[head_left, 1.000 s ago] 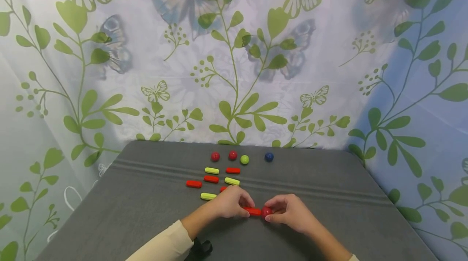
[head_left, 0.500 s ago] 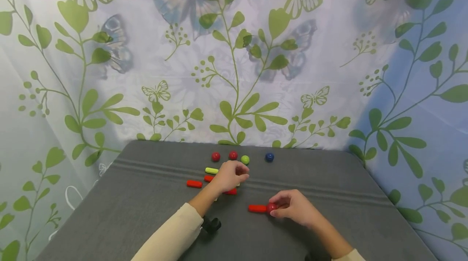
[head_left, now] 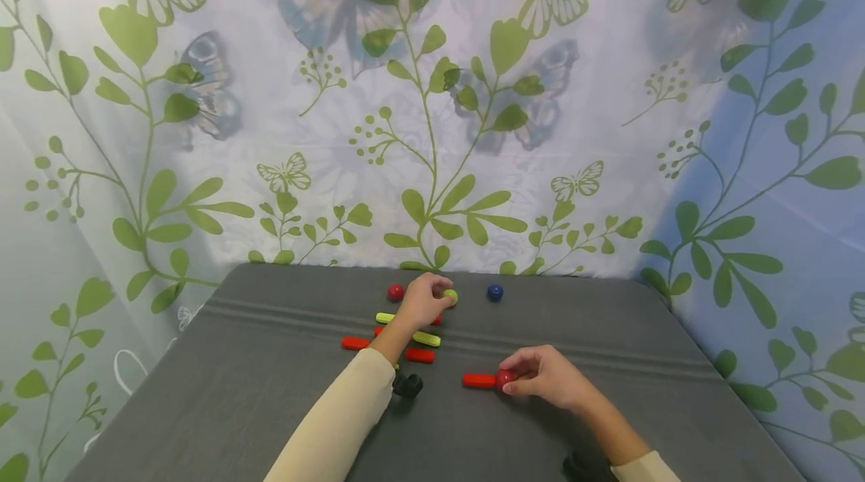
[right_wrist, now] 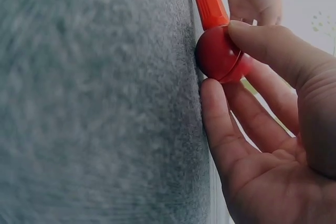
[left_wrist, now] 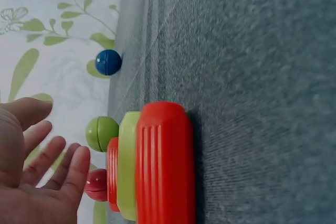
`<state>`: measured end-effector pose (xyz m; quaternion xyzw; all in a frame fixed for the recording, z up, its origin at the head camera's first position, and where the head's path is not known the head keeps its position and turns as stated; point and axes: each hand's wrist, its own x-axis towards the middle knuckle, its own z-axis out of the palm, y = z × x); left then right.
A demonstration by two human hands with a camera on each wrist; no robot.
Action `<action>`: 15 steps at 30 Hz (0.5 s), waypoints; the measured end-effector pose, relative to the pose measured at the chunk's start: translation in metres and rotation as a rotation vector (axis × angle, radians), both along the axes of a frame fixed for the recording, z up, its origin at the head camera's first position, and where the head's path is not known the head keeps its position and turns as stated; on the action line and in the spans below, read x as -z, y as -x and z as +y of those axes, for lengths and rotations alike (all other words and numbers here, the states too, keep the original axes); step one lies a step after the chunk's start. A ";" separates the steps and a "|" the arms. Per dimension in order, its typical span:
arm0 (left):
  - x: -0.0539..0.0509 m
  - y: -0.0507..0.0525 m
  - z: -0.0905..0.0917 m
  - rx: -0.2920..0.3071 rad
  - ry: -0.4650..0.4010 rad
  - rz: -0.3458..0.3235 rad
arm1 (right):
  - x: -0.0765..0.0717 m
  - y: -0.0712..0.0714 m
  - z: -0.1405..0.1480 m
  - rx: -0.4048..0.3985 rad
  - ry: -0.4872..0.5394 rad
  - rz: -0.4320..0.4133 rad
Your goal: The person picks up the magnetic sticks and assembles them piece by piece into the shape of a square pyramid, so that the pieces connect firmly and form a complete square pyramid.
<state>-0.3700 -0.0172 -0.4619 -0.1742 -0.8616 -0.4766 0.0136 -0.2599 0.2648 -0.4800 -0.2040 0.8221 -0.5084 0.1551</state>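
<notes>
My right hand pinches a red ball between thumb and fingers, low at the table's right-centre; in the right wrist view the ball touches the end of a red bar. That red bar lies on the cloth, pointing left. My left hand hovers at the back, beside a green ball, over several bars. The left wrist view shows the hand with fingers apart and nothing held, near the green ball and another red ball.
At the back of the grey table sit a red ball and a blue ball. Red bars and yellow-green bars lie around the left forearm. A patterned curtain hangs behind.
My left hand has let go of the red bar and moved back and left to beside the green ball. My right hand still pinches the red ball, slightly farther right and back, with the bar against it.
</notes>
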 end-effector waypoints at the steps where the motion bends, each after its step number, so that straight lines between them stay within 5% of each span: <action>1: 0.000 0.002 0.001 -0.005 0.002 0.004 | 0.000 0.000 0.000 -0.003 0.002 0.001; 15: 0.008 0.017 0.005 -0.033 0.059 0.029 | 0.001 0.002 0.002 0.000 -0.010 -0.016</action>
